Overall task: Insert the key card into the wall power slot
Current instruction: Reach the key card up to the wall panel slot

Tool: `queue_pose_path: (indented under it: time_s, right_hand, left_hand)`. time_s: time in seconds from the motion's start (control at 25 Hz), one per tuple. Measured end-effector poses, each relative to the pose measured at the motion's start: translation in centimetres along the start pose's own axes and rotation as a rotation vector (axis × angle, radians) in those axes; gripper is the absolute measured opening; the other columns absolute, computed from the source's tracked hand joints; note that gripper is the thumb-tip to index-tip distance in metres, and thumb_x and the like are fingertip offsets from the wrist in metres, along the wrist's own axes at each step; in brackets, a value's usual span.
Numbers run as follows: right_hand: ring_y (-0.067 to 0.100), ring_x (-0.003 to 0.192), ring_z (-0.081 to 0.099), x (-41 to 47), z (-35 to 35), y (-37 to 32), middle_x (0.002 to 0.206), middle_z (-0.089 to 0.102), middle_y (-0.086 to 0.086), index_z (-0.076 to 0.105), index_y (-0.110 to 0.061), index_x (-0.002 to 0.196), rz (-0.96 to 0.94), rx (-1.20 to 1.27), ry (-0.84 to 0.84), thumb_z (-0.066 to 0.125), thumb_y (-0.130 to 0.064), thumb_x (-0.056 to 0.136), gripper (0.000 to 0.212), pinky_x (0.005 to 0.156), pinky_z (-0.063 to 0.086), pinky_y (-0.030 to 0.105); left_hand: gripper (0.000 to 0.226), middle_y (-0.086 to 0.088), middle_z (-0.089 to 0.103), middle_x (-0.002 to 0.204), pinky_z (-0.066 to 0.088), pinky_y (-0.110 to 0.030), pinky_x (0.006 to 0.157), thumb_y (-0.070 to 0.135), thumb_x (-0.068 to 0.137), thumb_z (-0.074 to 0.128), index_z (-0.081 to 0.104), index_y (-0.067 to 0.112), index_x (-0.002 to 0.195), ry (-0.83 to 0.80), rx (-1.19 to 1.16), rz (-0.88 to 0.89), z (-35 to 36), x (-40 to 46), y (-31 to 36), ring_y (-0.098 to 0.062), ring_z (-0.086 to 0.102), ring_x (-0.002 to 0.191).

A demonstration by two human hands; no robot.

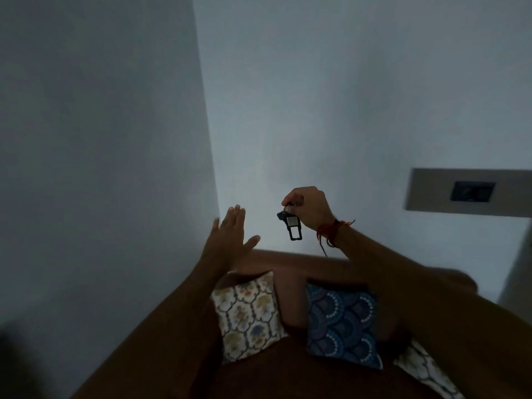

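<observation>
Two patterned cushions [247, 315] are seen nearest, on a brown sofa [288, 263]. Above them the key card [293, 227] is dangled by its ring from the right hand [309, 207], fingers pinched; it is judged light and stiff, best gripped by its flat body. The left hand [227, 234] is spread, empty. The wall power slot [472, 191] lies well apart, rightward.

Both bare arms reached forward. The left hand [230, 230] was raised with flat palm and fingers spread; the right hand [309, 208] was pinched closed, knuckles up, wrist bent.
</observation>
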State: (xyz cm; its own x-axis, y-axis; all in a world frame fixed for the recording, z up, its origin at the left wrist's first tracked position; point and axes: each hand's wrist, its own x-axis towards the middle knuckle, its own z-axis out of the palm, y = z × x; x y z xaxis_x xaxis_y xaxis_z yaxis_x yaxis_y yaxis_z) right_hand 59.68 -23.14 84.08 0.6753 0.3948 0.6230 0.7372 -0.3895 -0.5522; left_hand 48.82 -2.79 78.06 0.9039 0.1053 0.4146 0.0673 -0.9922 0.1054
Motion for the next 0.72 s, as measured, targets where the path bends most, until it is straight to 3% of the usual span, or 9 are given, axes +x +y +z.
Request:
queue_pose_path:
  time_s: [0.12,0.24,0.44,0.56,0.72]
  right_hand:
    - [0.002,0.062,0.061,0.6,-7.0,3.9,0.08,0.077,0.01,0.077,-0.007,0.078,0.03,-0.088,0.075,0.076,0.001,0.07,0.011,0.059,0.044,0.0]
    - [0.006,0.063,0.061,1.2,-13.7,8.0,0.078,0.077,0.01,0.077,-0.008,0.076,0.053,-0.115,0.148,0.078,0.001,0.069,0.011,0.059,0.042,-0.004]
    - [0.007,0.063,0.06,2.0,-24.8,14.9,0.08,0.077,0.011,0.078,-0.007,0.08,0.111,-0.187,0.231,0.079,-0.001,0.071,0.011,0.058,0.043,0.0]
    - [0.013,0.07,0.063,1.8,-29.9,19.0,0.083,0.077,0.013,0.078,-0.005,0.083,0.145,-0.222,0.255,0.079,-0.003,0.072,0.011,0.072,0.049,0.02]
    - [0.015,0.077,0.065,1.2,-34.2,24.6,0.087,0.077,0.014,0.077,-0.005,0.086,0.203,-0.234,0.252,0.078,-0.003,0.072,0.014,0.076,0.048,0.022]
  left_hand:
    - [0.083,-0.011,0.001,0.172,0.005,-0.048,0.129,0.056,0.103,0.035,0.004,0.006,0.162,0.058,-0.016,0.096,0.2,4.7,6.6,-0.023,-0.001,0.16]
    - [0.084,-0.01,0.003,0.172,0.006,-0.048,0.129,0.056,0.103,0.036,0.005,0.006,0.162,0.104,-0.037,0.174,0.8,9.4,13.7,-0.023,0.0,0.16]
    - [0.084,-0.011,0.003,0.172,0.006,-0.048,0.129,0.057,0.102,0.036,0.005,0.007,0.162,0.138,-0.063,0.287,2.2,16.7,25.3,-0.023,0.001,0.16]
    - [0.084,-0.011,0.003,0.172,0.007,-0.049,0.128,0.057,0.102,0.036,0.005,0.006,0.162,0.152,-0.077,0.325,3.7,20.1,31.0,-0.023,0.001,0.16]
    - [0.084,-0.012,0.004,0.171,0.008,-0.049,0.128,0.057,0.102,0.036,0.007,0.005,0.162,0.13,-0.096,0.349,6.8,23.6,37.1,-0.024,0.002,0.159]
